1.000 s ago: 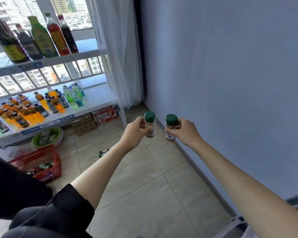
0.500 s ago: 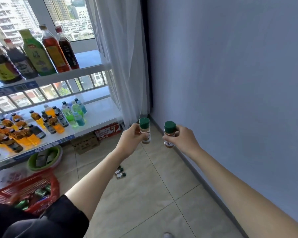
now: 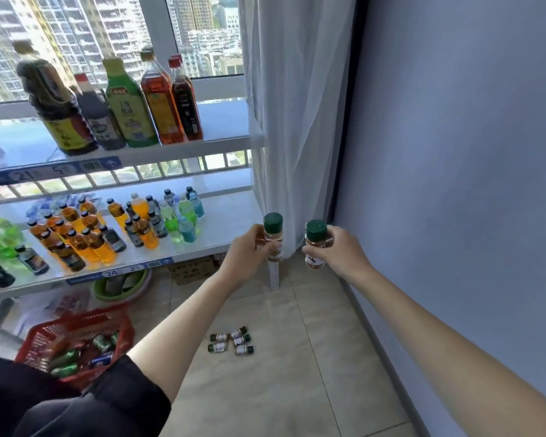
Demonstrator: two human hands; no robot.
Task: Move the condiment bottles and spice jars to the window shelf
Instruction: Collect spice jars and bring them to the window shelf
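left hand [image 3: 249, 252] wrapped round a green-capped spice jar [image 3: 273, 234], held upright. right hand [image 3: 334, 249] gripping a second green-capped jar [image 3: 315, 244], also upright, just beside the first, the two apart. up and to the left of the left hand, tall condiment bottles [image 3: 130, 105] standing on the upper window shelf [image 3: 221, 143]. below both hands, small jars [image 3: 230, 340] lying on the floor [image 3: 297, 373]. lower left of the left hand, a red basket [image 3: 76, 342].

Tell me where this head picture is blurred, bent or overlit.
Head view: daylight from the window backlights the tall bottles; motion blur smears the red basket and the left small bottles; wide-angle bend tilts the shelf; the jars in the left hand and right hand look sharp.
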